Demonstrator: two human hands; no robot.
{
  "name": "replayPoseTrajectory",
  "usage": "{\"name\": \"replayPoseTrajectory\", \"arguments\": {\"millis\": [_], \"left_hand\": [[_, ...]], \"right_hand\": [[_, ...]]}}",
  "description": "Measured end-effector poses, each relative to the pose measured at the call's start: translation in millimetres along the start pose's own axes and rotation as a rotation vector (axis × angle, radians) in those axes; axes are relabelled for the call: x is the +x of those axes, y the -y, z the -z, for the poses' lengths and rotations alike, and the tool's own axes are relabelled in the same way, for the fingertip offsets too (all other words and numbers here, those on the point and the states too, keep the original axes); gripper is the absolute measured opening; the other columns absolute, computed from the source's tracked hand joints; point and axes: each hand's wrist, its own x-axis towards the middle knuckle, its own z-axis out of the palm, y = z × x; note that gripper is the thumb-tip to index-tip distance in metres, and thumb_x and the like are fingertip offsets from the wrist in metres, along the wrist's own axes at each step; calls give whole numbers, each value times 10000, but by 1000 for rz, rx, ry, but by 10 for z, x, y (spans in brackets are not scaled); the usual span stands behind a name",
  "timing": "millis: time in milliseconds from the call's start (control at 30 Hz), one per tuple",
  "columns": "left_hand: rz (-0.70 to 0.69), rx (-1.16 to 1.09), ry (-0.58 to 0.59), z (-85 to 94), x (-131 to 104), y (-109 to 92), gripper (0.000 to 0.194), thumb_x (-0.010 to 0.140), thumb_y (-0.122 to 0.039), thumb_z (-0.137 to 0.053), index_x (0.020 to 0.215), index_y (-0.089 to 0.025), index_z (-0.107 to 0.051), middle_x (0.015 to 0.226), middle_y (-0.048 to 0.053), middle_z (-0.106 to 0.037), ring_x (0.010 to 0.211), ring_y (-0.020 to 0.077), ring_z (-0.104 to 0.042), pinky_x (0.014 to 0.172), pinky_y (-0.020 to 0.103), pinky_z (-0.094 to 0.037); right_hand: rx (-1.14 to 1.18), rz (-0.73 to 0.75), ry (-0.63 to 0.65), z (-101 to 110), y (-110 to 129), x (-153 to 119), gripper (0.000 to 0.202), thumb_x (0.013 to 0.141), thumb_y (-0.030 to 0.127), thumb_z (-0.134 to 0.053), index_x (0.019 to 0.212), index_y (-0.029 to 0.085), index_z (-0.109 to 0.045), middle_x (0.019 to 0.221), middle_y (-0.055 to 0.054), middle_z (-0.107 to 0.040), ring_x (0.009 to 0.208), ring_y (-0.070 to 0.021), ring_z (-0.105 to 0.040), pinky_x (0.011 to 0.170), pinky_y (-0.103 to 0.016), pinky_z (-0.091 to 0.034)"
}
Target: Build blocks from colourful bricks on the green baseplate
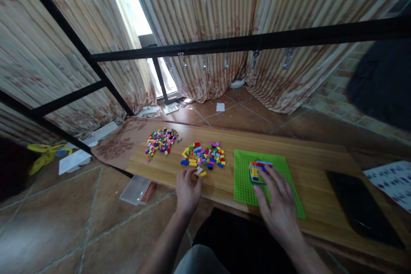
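My left hand (188,190) is at the table's near edge with its fingers curled. A small white brick (198,171) is at the tips of its thumb and forefinger, and a yellow brick (202,174) lies beside it. My right hand (278,195) is over the green baseplate (242,175), thumb and fingers apart. Its fingertips reach the top of a small block of toy bricks (254,174) in orange, yellow, blue and red on that plate. The thumb is at the block's near side. The hand hides the block's right part.
A pile of larger bricks (205,154) lies mid-table, with a heap of smaller bricks (162,140) farther left. A black tablet-like slab (362,207) and a printed sheet (391,184) are at right. A clear plastic box (136,190) is below the left edge. A black metal bar (218,47) crosses ahead.
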Motion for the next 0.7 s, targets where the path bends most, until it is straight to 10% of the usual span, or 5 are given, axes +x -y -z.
{"name": "replayPoseTrajectory", "arguments": {"millis": [700], "left_hand": [[-191, 83, 10, -140, 28, 113, 122, 840, -186, -515, 921, -193, -607, 1042, 85, -580, 973, 242, -523, 874, 441, -458]], "right_hand": [[179, 38, 123, -381, 428, -753, 358, 918, 278, -446, 1270, 235, -497, 1292, -111, -538, 1162, -261, -530, 918, -479, -480]]}}
